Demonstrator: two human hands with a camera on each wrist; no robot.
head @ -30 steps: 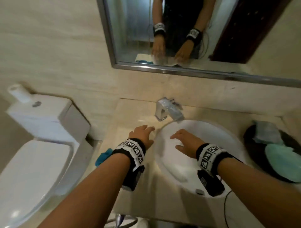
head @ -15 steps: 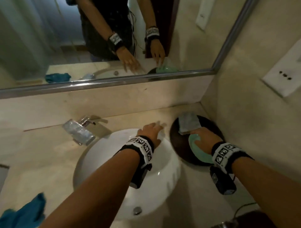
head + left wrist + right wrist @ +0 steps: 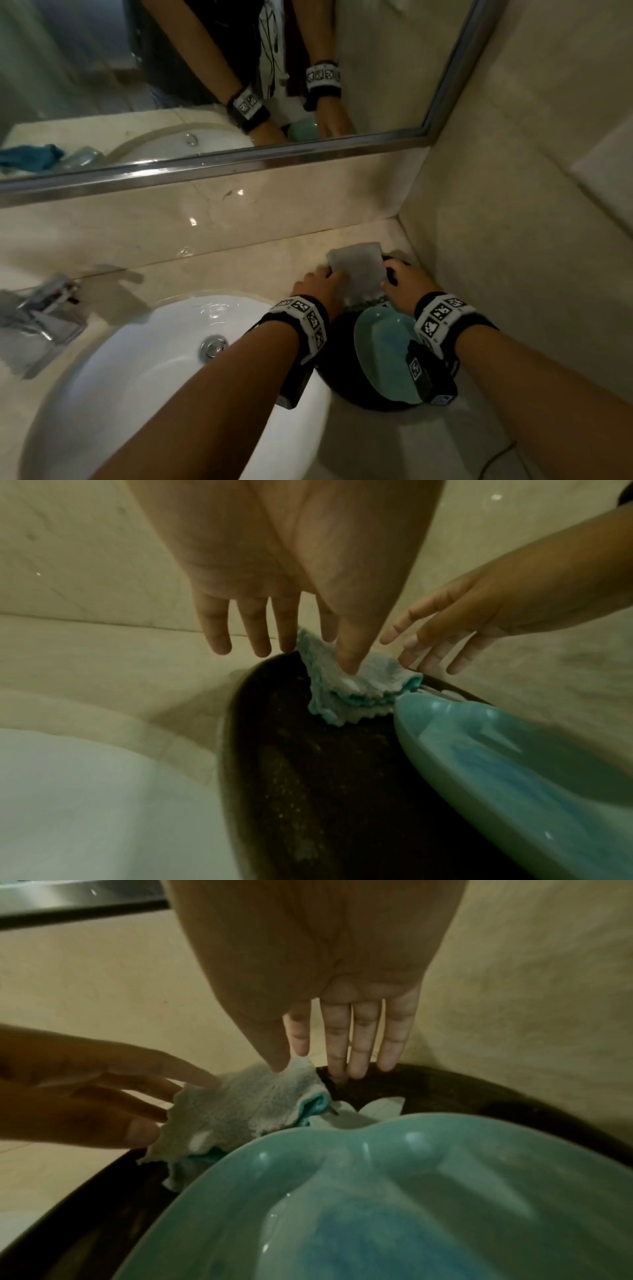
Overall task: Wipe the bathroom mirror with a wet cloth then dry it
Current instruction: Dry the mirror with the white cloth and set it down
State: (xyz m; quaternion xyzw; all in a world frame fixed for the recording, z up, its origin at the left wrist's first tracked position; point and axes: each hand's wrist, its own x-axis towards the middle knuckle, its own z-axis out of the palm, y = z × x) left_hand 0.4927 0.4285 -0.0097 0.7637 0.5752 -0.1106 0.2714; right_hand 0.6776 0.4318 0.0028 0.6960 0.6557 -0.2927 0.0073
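A folded grey-white cloth (image 3: 356, 270) (image 3: 346, 693) (image 3: 240, 1110) lies at the far end of a dark round tray (image 3: 342, 373), against a teal dish (image 3: 383, 349) (image 3: 411, 1191). My left hand (image 3: 315, 279) (image 3: 339, 653) pinches the cloth's left edge, thumb on top and fingers behind. My right hand (image 3: 400, 274) (image 3: 308, 1064) has its thumb tip on the cloth's right corner. Its fingers point straight down at the tray (image 3: 479, 1091). The mirror (image 3: 171, 85) hangs above the counter's backsplash and reflects both arms.
A white basin (image 3: 137, 377) with a chrome faucet (image 3: 44, 308) sits left of the tray. The side wall (image 3: 513, 205) stands close on the right of the tray. A blue cloth shows as a reflection in the mirror's lower left (image 3: 30, 157).
The view swung right from the toilet and basin to the tray. My left hand left the basin and took the cloth's edge. My right hand moved off the teal dish onto the cloth.
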